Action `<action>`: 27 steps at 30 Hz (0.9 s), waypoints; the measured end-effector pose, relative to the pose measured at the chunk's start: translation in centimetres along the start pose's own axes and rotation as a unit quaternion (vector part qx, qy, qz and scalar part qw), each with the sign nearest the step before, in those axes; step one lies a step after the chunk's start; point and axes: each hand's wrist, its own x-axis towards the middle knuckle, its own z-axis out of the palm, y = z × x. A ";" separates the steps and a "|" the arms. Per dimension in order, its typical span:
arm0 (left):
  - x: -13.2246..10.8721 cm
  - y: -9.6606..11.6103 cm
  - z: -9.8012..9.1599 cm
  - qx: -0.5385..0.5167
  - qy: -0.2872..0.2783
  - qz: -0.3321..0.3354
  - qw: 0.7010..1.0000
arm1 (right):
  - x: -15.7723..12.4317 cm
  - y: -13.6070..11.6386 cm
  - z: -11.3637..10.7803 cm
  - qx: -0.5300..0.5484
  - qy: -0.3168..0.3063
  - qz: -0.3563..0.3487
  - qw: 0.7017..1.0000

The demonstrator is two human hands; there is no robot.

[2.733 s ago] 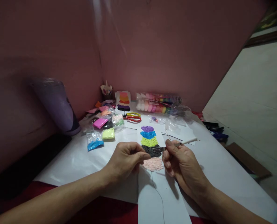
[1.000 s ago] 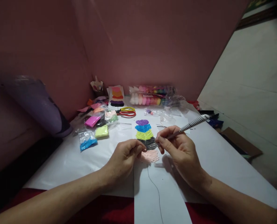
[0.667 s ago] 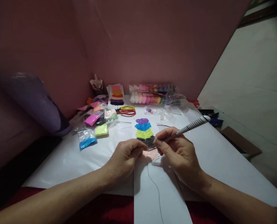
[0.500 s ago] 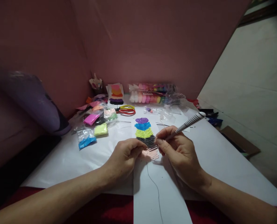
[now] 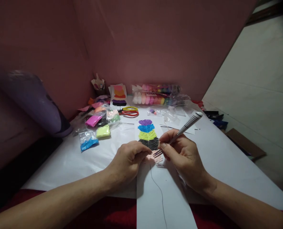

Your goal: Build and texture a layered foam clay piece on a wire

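In my right hand (image 5: 183, 154) is a fork with a patterned handle (image 5: 186, 127), held like a pen. Its tines lie over strips of peach clay (image 5: 158, 160) on a white paper strip (image 5: 160, 200). My left hand (image 5: 130, 159) is pinched at the left edge of that clay; anything between its fingertips is hidden. Farther up the paper, textured clay bands run in dark grey (image 5: 149, 144), yellow (image 5: 147, 135), blue (image 5: 146, 128) and purple (image 5: 145, 122). A thin dark line (image 5: 160, 190) runs down the paper towards me.
Packets of coloured clay (image 5: 93, 121) lie to the left, near red-and-yellow-handled pliers (image 5: 129, 111). A clear bag of clay packs (image 5: 155, 97) stands at the back, beside a card with coloured bands (image 5: 119, 93). A purple rounded object (image 5: 36, 105) is at far left.
The fork's handle end has swung left and tipped more upright, and its tines now show over the peach clay. My left hand has barely moved.
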 end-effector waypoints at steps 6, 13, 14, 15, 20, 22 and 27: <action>-0.1 0.2 -0.1 0.009 -0.005 0.037 0.999 | -0.1 0.0 0.0 0.012 -0.005 -0.017 1.000; -0.1 -0.1 -0.1 0.005 0.000 0.026 1.000 | 0.1 0.2 0.1 0.004 -0.008 0.035 0.999; -0.1 0.0 -0.1 0.006 0.001 0.021 1.000 | 0.1 0.2 0.1 0.004 -0.008 0.044 0.999; -0.1 0.0 -0.2 0.006 0.004 0.016 1.000 | 0.2 0.1 0.1 0.003 -0.010 0.053 0.999; -0.1 0.4 -0.4 -0.004 0.035 -0.043 0.998 | 0.3 -0.2 0.0 0.012 -0.039 0.094 0.995; -0.2 0.3 -0.5 -0.012 0.037 -0.062 0.997 | 0.3 -0.4 0.1 0.022 -0.040 0.110 0.993; -0.7 0.2 -0.4 -0.004 0.012 -0.068 0.998 | 0.4 -0.5 0.3 0.084 0.011 0.158 0.984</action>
